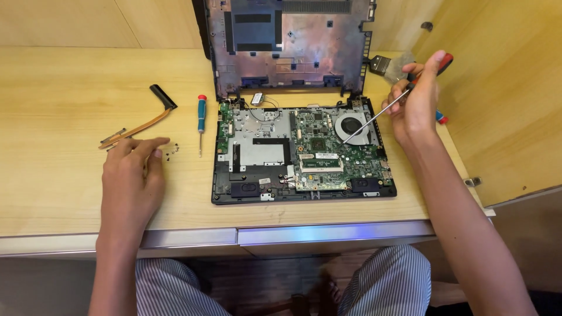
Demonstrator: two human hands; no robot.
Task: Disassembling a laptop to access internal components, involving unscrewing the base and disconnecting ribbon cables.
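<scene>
Striped trousers of the seated person fill the near edge, below the front lip of the wooden desk. Left hand rests palm down on the desk, fingers spread and holding nothing, fingertips just beside a scatter of small dark screws and near a copper heat pipe. Right hand is closed around the red handle of a long screwdriver, whose thin steel shaft slants down to the left, tip at the cooling fan of the opened laptop in the middle of the desk. Judged light and stiff, the screwdriver is best gripped at the handle, as shown; the shaft is slim and likely slippery. Exposed circuit board looks fragile, so the laptop is safest lifted by its black frame edges. A second screwdriver, teal-handled, lies left of the laptop. Detached bottom cover leans upright at the far side, with a paintbrush to its right
</scene>
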